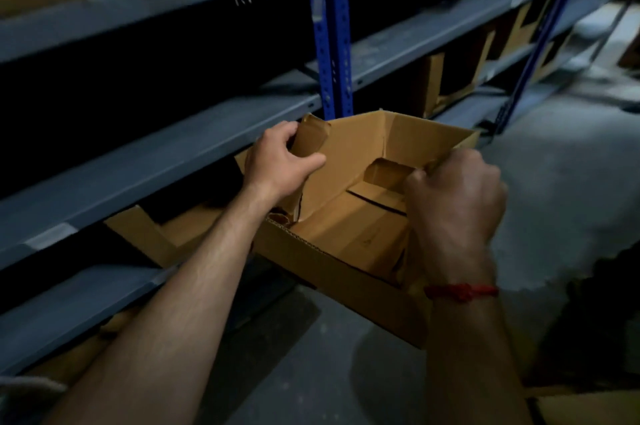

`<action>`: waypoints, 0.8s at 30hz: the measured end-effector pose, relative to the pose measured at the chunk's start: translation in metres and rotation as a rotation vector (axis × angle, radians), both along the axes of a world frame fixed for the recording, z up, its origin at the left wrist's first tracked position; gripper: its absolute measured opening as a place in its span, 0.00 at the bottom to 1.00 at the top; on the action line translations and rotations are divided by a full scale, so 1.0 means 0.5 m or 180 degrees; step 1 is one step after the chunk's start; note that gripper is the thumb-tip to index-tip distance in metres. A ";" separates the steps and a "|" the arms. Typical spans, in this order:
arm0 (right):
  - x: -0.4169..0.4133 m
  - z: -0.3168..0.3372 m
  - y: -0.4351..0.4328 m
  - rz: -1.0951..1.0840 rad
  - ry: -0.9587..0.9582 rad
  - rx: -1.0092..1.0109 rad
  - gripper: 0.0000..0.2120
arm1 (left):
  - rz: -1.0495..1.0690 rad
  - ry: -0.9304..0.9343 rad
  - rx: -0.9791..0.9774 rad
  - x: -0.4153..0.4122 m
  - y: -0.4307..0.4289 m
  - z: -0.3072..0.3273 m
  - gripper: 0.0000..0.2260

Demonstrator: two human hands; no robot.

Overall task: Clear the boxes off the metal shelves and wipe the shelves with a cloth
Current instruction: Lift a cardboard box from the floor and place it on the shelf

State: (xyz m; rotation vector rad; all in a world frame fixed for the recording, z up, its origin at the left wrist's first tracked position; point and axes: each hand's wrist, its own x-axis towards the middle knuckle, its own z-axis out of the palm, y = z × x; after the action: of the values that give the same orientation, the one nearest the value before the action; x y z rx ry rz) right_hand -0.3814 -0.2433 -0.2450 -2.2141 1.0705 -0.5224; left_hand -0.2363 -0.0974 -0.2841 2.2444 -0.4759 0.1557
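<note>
1. At 9 o'clock, the metal shelves [156, 154] go too dark to read.
2. Our left hand [277, 165] and right hand [453, 203] grip the box [346, 227] walls, centre, in front of them.
3. Grey floor [571, 165] at 3 o'clock.

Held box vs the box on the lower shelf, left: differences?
Held box is out in front of the shelves, gripped by left hand and right hand; shelf box sits untouched. Held box shows its open inside; shelf box is mostly hidden. Both brown cardboard.

Grey shelf [156, 154]: dark gap above, passable. Blue upright [334, 43]: splits bays. Cardboard boxes [149, 237]: occupy lower tier. Concrete floor [554, 182]: open, right.
</note>
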 end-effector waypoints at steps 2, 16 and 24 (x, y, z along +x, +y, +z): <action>-0.032 0.046 0.050 0.0049 -0.0015 -0.0037 0.16 | -0.0097 -0.0123 -0.0034 -0.039 0.032 0.034 0.18; -0.276 0.176 0.403 0.0118 -0.0303 -0.0730 0.11 | -0.0014 -0.0841 -0.0631 -0.299 0.408 0.152 0.09; -0.357 0.224 0.545 0.0556 -0.0676 -0.0756 0.10 | 0.0250 -0.1186 -0.0684 -0.398 0.577 0.238 0.12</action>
State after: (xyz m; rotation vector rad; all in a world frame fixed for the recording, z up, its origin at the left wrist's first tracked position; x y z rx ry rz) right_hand -0.5597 0.0293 -0.1330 -2.3636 0.7287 -0.8214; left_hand -0.4351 0.1910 -0.1651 2.0263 -0.5391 0.6433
